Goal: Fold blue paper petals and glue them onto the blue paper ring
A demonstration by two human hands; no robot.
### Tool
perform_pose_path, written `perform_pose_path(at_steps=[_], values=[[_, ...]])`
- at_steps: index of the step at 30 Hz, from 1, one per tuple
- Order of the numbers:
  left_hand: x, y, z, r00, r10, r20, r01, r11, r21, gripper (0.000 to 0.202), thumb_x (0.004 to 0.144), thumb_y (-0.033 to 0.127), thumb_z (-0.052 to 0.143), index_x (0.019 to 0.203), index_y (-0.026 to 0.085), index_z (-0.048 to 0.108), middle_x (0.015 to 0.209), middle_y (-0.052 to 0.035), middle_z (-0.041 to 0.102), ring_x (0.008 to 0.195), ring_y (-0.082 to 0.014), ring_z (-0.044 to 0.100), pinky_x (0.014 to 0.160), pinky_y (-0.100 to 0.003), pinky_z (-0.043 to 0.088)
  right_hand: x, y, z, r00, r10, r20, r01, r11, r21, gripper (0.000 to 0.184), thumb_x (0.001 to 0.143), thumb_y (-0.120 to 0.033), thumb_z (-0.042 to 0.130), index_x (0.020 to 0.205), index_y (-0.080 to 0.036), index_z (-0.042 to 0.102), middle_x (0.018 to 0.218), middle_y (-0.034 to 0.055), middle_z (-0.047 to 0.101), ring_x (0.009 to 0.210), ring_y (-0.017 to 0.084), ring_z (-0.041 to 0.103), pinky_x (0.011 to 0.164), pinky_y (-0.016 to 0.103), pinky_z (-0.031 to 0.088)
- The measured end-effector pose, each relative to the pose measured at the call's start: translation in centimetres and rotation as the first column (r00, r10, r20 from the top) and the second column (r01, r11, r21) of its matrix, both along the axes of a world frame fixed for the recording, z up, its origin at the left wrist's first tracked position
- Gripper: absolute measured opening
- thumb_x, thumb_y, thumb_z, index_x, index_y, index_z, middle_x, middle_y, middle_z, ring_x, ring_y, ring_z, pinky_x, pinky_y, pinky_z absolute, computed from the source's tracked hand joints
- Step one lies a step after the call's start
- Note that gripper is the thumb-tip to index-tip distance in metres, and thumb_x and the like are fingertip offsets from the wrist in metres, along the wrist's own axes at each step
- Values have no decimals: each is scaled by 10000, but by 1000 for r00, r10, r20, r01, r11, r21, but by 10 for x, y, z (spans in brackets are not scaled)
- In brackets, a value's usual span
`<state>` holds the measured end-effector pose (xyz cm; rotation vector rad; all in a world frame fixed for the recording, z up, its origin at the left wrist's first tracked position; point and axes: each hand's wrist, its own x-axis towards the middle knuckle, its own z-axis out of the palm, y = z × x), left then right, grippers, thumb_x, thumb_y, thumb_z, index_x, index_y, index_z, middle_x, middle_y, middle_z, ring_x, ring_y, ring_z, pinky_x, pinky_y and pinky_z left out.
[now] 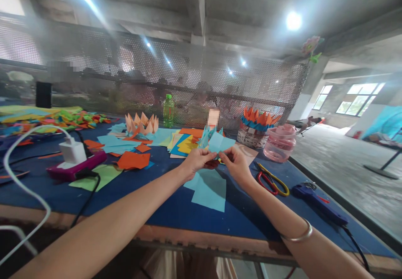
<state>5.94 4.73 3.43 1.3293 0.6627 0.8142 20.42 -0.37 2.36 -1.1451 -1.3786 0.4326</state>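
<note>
The left hand (196,163) and right hand (236,164) are pinching blue paper (220,143); a folded lotus (141,125) is standing at 11 o'clock.

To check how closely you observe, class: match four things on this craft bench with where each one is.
Things:
1. Green plastic bottle
2. Pink plastic jar
3. White charger
4. Light blue paper square

Places:
A. Plugged into a magenta power strip
B. Pinched between the left hand and right hand
C. Just right of a woven basket
D. Just right of a peach folded-paper crown

Right pairs: 1-D, 2-C, 3-A, 4-B.
</note>
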Motion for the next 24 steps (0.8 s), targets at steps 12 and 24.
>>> perform_pose_path(at_steps=[12,24], values=[[1,-2,1,1000,-4,-5,4,1000,9,517,454,555,831,665,109,676,651,-67,692,613,-157,635,659,-298,505,0,0,0,999,-47,6,47,999,4,223,724,-387,608,681,-187,518,570,-44,489,529,112,441,505,241,357],[3,-2,-1,1000,-11,-7,11,1000,24,483,460,524,844,632,108,670,650,-68,691,617,-160,636,653,-296,509,0,0,-1,991,-115,63,115,993,6,215,737,-377,597,686,-188,510,577,-39,491,527,118,446,498,247,347]])
